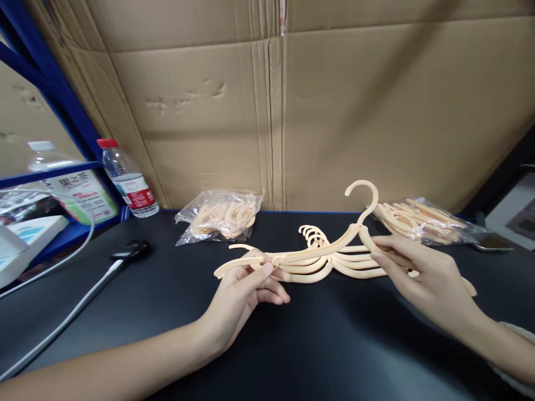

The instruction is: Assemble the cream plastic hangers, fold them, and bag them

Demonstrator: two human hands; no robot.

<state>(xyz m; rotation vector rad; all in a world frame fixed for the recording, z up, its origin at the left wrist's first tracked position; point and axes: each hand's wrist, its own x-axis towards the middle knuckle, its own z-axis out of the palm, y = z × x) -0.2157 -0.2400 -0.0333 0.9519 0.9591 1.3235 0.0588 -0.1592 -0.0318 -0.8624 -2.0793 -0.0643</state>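
A cream plastic clothes hanger [320, 252] is held up between my two hands, its hook pointing upward. My left hand [246, 287] pinches its left arm near a joint, where the end piece bends away to the left. Around the right arm, just below the hook, my right hand [426, 275] is closed; part of that arm is hidden behind the fingers. Behind the held hanger, several more cream hangers [311, 275] lie overlapped on the black table [288, 345], their hooks lined up together.
At the back stand a clear bag of cream hook parts [223, 214] and, to the right, a bag of cream arm pieces [422, 220]. A red-capped water bottle [134, 186], a black device on a white cable [130, 250] and a blue rack [62, 106] are on the left. Cardboard [200, 111] walls the back.
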